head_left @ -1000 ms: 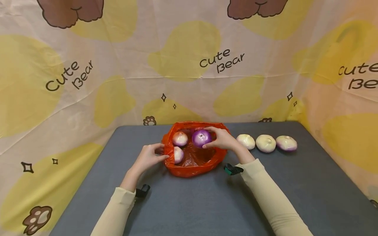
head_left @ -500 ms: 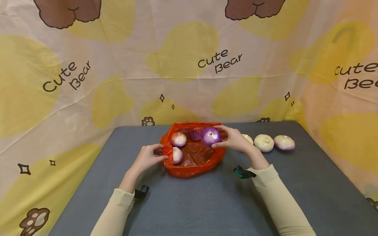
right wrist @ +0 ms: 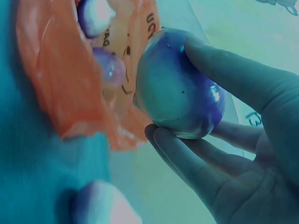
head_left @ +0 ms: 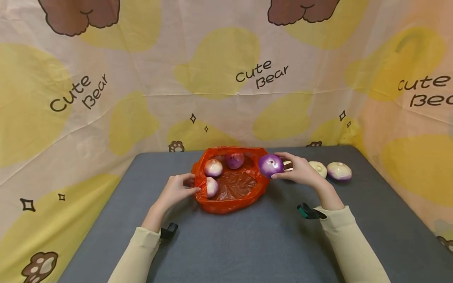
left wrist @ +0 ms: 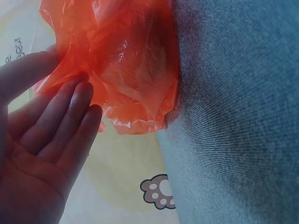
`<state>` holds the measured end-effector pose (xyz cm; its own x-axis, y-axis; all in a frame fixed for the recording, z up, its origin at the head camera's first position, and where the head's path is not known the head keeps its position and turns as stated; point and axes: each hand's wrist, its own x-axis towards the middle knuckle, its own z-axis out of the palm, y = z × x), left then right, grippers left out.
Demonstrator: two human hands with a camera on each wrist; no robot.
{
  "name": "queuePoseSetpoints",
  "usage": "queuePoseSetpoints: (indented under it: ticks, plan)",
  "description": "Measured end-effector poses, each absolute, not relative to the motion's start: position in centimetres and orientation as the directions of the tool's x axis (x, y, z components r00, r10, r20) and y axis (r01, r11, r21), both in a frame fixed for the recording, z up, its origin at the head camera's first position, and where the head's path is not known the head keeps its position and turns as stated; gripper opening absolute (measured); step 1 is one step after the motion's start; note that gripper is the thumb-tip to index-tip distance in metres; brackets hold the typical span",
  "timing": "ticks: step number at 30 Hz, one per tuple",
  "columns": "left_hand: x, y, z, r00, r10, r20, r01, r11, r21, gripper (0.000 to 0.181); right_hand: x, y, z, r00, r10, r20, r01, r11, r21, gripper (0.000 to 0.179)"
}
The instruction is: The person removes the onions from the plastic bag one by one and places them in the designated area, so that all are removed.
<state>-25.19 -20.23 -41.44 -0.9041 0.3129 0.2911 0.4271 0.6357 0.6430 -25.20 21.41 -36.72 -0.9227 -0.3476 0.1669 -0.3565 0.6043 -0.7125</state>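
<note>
An orange-red plastic bag (head_left: 233, 206) stands with its mouth spread wide on the grey table. Inside it lie two pale onions with purple sides, one (head_left: 213, 168) behind the other (head_left: 212, 187), and a purple onion (head_left: 234, 160) at the back. My left hand (head_left: 178, 188) pinches the bag's left rim between thumb and fingers; in the left wrist view the thin plastic (left wrist: 135, 60) bunches at the fingertips. My right hand (head_left: 299, 169) grips a shiny purple-and-white onion (head_left: 271, 166) just above the bag's right rim. In the right wrist view, thumb and fingers wrap this onion (right wrist: 180, 86).
Right of the bag, pale onions stand in a row: one (head_left: 318, 169) partly behind my right hand, another (head_left: 339, 171) at the end, and a third mostly hidden by the hand. A patterned cloth (head_left: 219, 63) hangs behind the table (head_left: 226, 247).
My right hand has carried the onion rightward, from over the bag's inside to its right rim, uncovering the purple onion at the back. The left hand keeps its hold on the rim.
</note>
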Motion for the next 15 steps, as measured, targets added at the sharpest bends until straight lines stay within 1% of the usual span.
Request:
queuePoseSetpoints:
  ticks: [6, 15]
  plan:
    - [-25.3, -20.1, -41.7, -0.906, 0.312, 0.285, 0.423, 0.646, 0.635, 0.034, -24.4, 23.4, -37.3, -0.938, -0.313, 0.145, -0.315, 0.604, -0.732, 0.075]
    - [-25.2, -20.3, -41.8, -0.904, 0.308, 0.297, 0.427, 0.653, 0.625, 0.036, -24.1, 25.2, -38.3, -0.942, -0.3, 0.149, -0.312, 0.623, -0.718, 0.075]
